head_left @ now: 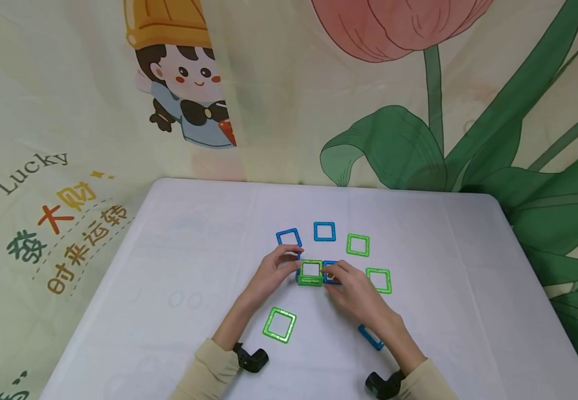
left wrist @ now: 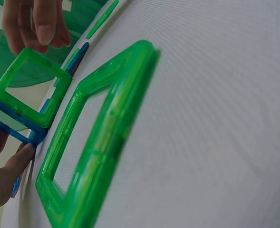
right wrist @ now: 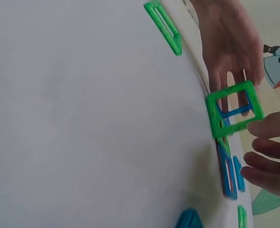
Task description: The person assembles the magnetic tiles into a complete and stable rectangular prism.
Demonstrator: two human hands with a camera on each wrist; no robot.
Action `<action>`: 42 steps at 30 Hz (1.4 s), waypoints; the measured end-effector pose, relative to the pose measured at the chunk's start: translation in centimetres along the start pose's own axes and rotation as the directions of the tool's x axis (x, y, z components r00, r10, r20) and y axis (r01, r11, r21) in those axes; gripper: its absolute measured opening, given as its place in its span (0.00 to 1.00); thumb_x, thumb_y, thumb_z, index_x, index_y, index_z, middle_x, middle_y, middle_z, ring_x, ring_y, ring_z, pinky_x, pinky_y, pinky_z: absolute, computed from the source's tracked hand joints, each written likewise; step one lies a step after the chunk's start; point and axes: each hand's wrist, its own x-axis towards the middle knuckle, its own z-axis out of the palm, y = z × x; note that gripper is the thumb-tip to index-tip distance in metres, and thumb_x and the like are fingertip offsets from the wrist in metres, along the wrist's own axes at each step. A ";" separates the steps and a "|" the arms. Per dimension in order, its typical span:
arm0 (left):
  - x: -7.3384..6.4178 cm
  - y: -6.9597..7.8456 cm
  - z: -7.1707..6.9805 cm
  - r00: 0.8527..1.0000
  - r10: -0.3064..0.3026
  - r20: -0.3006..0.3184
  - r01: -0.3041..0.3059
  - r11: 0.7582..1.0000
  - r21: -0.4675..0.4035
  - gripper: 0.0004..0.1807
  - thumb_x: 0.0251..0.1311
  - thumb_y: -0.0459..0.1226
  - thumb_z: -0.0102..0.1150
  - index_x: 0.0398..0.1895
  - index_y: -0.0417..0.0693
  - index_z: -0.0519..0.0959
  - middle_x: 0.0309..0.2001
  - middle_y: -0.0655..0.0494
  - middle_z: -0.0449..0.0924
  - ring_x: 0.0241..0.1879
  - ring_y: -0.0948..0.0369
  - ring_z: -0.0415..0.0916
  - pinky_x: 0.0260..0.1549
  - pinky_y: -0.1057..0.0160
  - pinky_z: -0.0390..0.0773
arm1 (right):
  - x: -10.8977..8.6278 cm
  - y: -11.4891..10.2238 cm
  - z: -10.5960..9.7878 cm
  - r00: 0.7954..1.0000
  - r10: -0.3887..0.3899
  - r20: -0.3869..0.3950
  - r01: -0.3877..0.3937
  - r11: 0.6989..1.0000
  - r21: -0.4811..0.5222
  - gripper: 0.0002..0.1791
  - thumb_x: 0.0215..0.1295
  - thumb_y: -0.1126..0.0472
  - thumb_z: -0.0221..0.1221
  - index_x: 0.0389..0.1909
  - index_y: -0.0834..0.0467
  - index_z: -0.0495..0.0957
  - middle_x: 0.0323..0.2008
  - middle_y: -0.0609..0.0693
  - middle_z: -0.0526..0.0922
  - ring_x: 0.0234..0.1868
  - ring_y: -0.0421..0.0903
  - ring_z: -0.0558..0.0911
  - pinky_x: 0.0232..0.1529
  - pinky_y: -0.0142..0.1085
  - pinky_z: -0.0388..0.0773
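My left hand [head_left: 268, 276] pinches a blue square magnetic tile [left wrist: 11, 131] between thumb and fingers at the left side of a small build. A green square tile [head_left: 311, 261] stands upright there, meeting the blue one along an edge in the left wrist view. Just right of it, my right hand [head_left: 356, 286] has its fingers spread and relaxed, the thumb tip right at a corner of the green tile in the right wrist view. Under those fingers lies another blue square tile [head_left: 330, 262], partly covered.
Behind the build lie blue tiles [head_left: 324, 223] and a green tile [head_left: 358, 253]. More green tiles lie to the right [head_left: 389, 281] and front left [head_left: 280, 339]. A blue tile [head_left: 370, 337] rests by my right forearm. The white table [head_left: 194, 222] meets a printed curtain at the back.
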 end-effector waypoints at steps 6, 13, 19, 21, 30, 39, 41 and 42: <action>0.2 0.0 0.1 1.000 0.005 0.000 -0.005 1.000 0.002 0.20 0.71 0.42 0.60 0.65 0.55 0.77 0.67 0.55 0.75 0.67 0.53 0.72 0.67 0.46 0.74 | -2.0 1.1 -0.8 0.997 0.071 -0.004 -0.072 0.996 -0.045 0.15 0.57 0.68 0.73 0.46 0.58 0.86 0.42 0.49 0.86 0.41 0.43 0.86 0.41 0.34 0.85; 0.2 0.2 0.1 1.000 0.002 0.007 -0.002 1.000 -0.007 0.20 0.71 0.42 0.60 0.64 0.56 0.77 0.67 0.55 0.75 0.68 0.53 0.72 0.66 0.47 0.74 | -3.9 2.0 -1.4 0.994 0.104 -0.043 -0.107 0.991 -0.075 0.14 0.53 0.70 0.75 0.42 0.58 0.87 0.40 0.47 0.85 0.39 0.42 0.85 0.40 0.33 0.85; 0.3 0.1 0.3 1.000 0.005 0.013 -0.005 1.000 -0.006 0.20 0.71 0.42 0.60 0.65 0.56 0.76 0.67 0.56 0.75 0.67 0.53 0.72 0.67 0.46 0.72 | -5.1 2.2 -1.8 0.981 0.185 -0.049 -0.190 0.976 -0.111 0.14 0.53 0.70 0.74 0.42 0.57 0.87 0.39 0.46 0.84 0.38 0.41 0.84 0.40 0.35 0.85; 0.3 0.1 0.3 1.000 0.005 0.014 -0.005 1.000 -0.006 0.20 0.71 0.42 0.60 0.65 0.56 0.76 0.67 0.56 0.75 0.67 0.53 0.72 0.68 0.46 0.71 | -5.5 2.1 -1.9 0.977 0.209 -0.052 -0.214 0.970 -0.120 0.15 0.53 0.70 0.74 0.42 0.56 0.87 0.38 0.46 0.84 0.38 0.41 0.83 0.40 0.35 0.85; 0.1 0.2 -0.1 1.000 -0.013 -0.001 0.013 1.000 0.002 0.21 0.71 0.41 0.60 0.65 0.55 0.76 0.68 0.55 0.74 0.68 0.53 0.72 0.67 0.45 0.73 | -7.1 2.7 -1.9 0.963 0.249 -0.100 -0.265 0.940 -0.214 0.16 0.49 0.69 0.77 0.40 0.56 0.87 0.38 0.46 0.84 0.37 0.40 0.78 0.37 0.35 0.83; 0.1 0.1 -0.2 1.000 -0.015 0.001 0.015 1.000 -0.006 0.21 0.71 0.40 0.60 0.66 0.55 0.75 0.69 0.54 0.74 0.68 0.53 0.71 0.67 0.46 0.72 | -8.2 3.2 -2.3 0.930 0.358 -0.079 -0.367 0.902 -0.227 0.16 0.50 0.64 0.78 0.38 0.56 0.84 0.36 0.46 0.81 0.36 0.43 0.76 0.39 0.39 0.82; 0.1 0.1 -0.2 1.000 -0.014 -0.001 0.014 1.000 -0.009 0.21 0.71 0.40 0.60 0.66 0.55 0.75 0.68 0.54 0.74 0.68 0.53 0.71 0.67 0.46 0.73 | -8.3 3.2 -2.3 0.926 0.370 -0.073 -0.377 0.896 -0.233 0.15 0.50 0.63 0.79 0.37 0.56 0.84 0.35 0.46 0.80 0.36 0.43 0.75 0.40 0.39 0.82; 0.1 0.1 -0.1 1.000 -0.013 -0.003 0.013 1.000 -0.007 0.21 0.71 0.40 0.60 0.66 0.55 0.76 0.68 0.54 0.74 0.68 0.53 0.72 0.67 0.46 0.72 | -8.4 3.2 -2.3 0.923 0.379 -0.068 -0.384 0.893 -0.234 0.15 0.50 0.63 0.78 0.37 0.56 0.84 0.35 0.46 0.80 0.36 0.43 0.75 0.40 0.39 0.82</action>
